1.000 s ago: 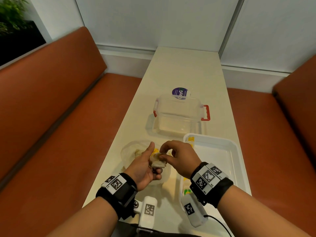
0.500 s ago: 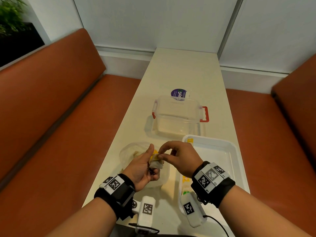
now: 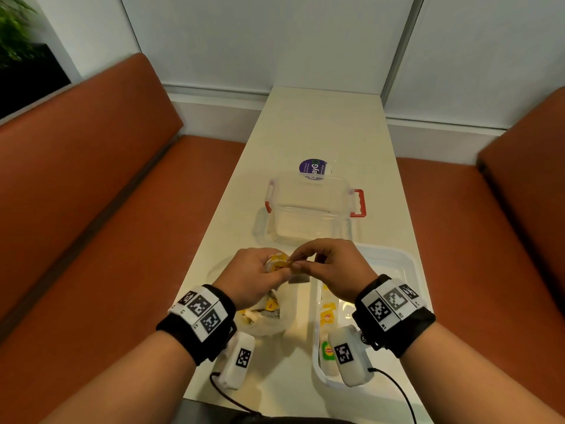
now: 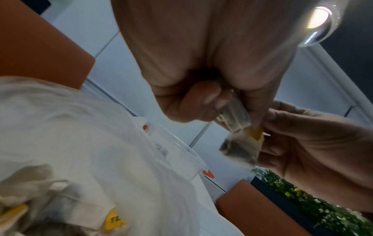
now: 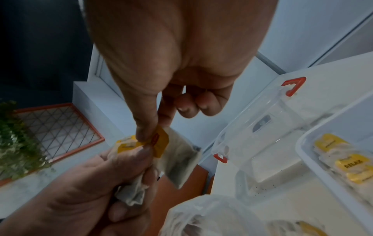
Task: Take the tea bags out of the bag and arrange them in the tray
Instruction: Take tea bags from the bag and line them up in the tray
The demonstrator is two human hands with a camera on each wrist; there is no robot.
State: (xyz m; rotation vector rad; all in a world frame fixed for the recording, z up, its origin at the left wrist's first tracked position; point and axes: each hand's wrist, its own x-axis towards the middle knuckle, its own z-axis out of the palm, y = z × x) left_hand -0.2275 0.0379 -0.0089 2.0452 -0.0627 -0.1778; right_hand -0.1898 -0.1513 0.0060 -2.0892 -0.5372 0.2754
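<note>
Left hand [image 3: 250, 280] grips clump of tea bags [image 5: 131, 188] above plastic bag [image 3: 275, 316] on surface. Right hand [image 3: 333, 270] pinches yellow tag [image 5: 161, 142] of one tea bag [image 5: 179, 161], left of tray [image 3: 409, 264]. Judged light, soft, tear-prone; strings may tangle. Hold by tag or top fold.

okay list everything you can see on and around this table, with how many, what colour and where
table: one, cream, between the benches
benches: two, orange-brown, either side of the table
clear box: one, clear with red latches, middle of the table
sticker: one, purple, behind the clear box
tray: one, white, near right
tea bags in tray: several, yellow tags, along its left side
plastic bag: one, translucent, near left, tea bags inside
held tea bags: a few, yellow tags, between both hands
plant: one, green, far left
left hand: grips a bunch of tea bags
right hand: pinches one tag
</note>
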